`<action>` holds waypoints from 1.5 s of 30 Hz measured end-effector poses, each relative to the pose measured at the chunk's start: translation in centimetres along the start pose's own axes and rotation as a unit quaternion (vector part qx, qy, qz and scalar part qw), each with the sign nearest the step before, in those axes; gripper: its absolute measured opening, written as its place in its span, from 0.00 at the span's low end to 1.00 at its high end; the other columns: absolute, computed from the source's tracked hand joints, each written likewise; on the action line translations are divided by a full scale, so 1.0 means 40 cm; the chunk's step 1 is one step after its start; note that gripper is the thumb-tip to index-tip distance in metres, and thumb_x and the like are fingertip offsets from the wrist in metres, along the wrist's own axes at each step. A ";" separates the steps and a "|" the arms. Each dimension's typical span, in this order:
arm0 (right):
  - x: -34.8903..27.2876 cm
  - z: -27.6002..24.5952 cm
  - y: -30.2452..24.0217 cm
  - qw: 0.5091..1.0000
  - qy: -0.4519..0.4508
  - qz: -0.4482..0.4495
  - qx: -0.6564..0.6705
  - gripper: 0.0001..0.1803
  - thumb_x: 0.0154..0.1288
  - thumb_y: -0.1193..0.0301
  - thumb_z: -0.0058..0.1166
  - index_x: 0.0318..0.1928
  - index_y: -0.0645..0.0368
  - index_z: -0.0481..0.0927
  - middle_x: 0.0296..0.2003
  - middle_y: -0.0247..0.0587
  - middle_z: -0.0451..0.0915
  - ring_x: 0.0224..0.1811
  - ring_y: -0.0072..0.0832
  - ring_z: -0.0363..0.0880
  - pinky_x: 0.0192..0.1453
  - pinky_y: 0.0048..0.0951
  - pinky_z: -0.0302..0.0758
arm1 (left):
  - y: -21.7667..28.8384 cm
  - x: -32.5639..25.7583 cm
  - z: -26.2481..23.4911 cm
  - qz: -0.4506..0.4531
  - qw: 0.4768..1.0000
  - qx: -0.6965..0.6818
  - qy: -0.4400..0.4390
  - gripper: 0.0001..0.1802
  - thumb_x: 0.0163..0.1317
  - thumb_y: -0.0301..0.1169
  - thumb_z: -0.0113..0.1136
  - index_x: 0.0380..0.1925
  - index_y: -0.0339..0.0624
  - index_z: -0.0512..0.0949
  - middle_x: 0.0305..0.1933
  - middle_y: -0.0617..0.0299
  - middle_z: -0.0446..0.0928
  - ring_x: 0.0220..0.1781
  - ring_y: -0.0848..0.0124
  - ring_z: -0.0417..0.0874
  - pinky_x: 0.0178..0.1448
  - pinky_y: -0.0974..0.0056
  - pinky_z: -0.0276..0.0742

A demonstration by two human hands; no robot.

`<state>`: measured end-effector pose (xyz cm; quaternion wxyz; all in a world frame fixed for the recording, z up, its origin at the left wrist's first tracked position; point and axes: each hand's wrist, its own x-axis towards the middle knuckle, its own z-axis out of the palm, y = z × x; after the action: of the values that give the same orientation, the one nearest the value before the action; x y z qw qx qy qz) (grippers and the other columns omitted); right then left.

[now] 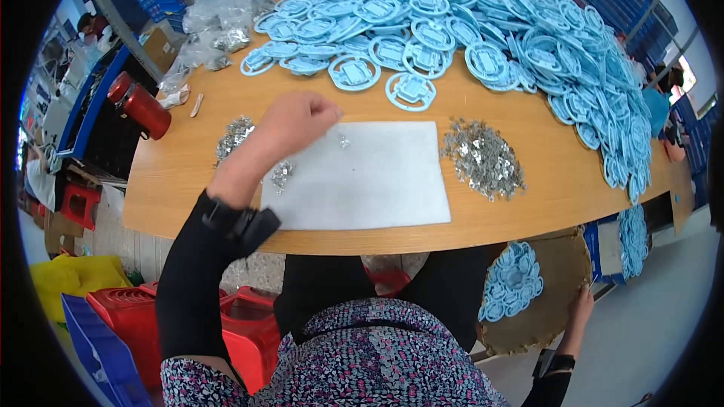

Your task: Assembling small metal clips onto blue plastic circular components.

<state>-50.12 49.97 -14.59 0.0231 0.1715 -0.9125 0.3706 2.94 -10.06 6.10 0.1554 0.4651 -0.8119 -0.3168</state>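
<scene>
My left hand (298, 122) hovers over the far left corner of a white foam sheet (377, 181), its fingers curled closed. Whatever they hold, if anything, is hidden. On the sheet lie a small cluster of shiny metal pieces (281, 175) and a few more metal bits (344, 141). Down at the right, below the table edge, my right hand (581, 305) grips the rim of a brown cardboard box (562, 271). Inside the box are several light blue round plastic parts (513, 283).
A large heap of blue plastic parts (452, 15) covers the table's far and right side. Metal-piece piles flank the sheet, one right (483, 158), one left (235, 136). A red flask (143, 109), clear plastic bags (222, 15) and red stools (249, 332) are at left.
</scene>
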 end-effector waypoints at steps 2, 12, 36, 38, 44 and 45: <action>-0.002 0.073 0.041 0.998 0.023 -0.058 0.032 0.22 0.77 0.53 0.51 0.42 0.62 0.81 0.25 0.29 0.76 0.24 0.18 0.70 0.28 0.24 0.67 | 0.004 0.081 -0.008 0.027 0.997 0.057 0.042 0.14 0.65 0.34 0.62 0.44 0.37 0.85 0.35 0.56 0.86 0.37 0.62 0.86 0.44 0.61 0.81; -0.155 0.161 -0.591 0.951 -0.184 -0.078 0.235 0.14 0.80 0.62 0.49 0.44 0.60 0.80 0.22 0.23 0.68 0.21 0.10 0.62 0.24 0.16 0.59 | -0.061 0.290 0.092 0.306 0.900 0.299 0.088 0.15 0.61 0.25 0.54 0.45 0.47 0.85 0.41 0.54 0.84 0.48 0.51 0.84 0.53 0.48 0.80; -0.454 0.573 -1.415 0.762 -0.468 -0.432 0.117 0.10 0.66 0.68 0.62 0.40 0.63 0.82 0.31 0.49 0.77 0.33 0.43 0.78 0.38 0.38 0.74 | -0.049 -0.398 0.062 0.035 0.961 -0.270 0.053 0.11 0.69 0.34 0.59 0.37 0.36 0.82 0.27 0.60 0.82 0.29 0.78 0.81 0.35 0.68 0.77; -0.483 0.627 -1.465 0.741 -0.471 -0.466 0.105 0.10 0.66 0.67 0.61 0.38 0.63 0.81 0.32 0.51 0.78 0.35 0.48 0.78 0.39 0.42 0.74 | -0.089 -0.402 0.074 0.073 0.954 -0.279 0.082 0.09 0.68 0.31 0.61 0.36 0.36 0.82 0.26 0.60 0.83 0.28 0.78 0.81 0.33 0.68 0.77; -0.542 0.732 -1.530 0.700 -0.483 -0.524 0.039 0.16 0.65 0.65 0.61 0.31 0.66 0.73 0.30 0.53 0.75 0.33 0.49 0.75 0.38 0.41 0.71 | -0.143 -0.398 0.082 0.054 0.938 -0.335 0.074 0.09 0.67 0.32 0.62 0.36 0.37 0.82 0.26 0.60 0.82 0.27 0.79 0.81 0.33 0.68 0.76; -0.548 0.736 -1.538 0.696 -0.476 -0.538 0.019 0.15 0.64 0.65 0.61 0.31 0.65 0.73 0.30 0.52 0.76 0.33 0.48 0.76 0.38 0.41 0.72 | -0.150 -0.399 0.083 0.051 0.936 -0.338 0.077 0.09 0.67 0.32 0.62 0.36 0.37 0.82 0.26 0.60 0.82 0.27 0.79 0.81 0.33 0.68 0.76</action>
<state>-6.70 -4.70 1.52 -0.2225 0.7868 -0.5466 0.1811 13.36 2.57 0.33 0.3812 0.3661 -0.6648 -0.5280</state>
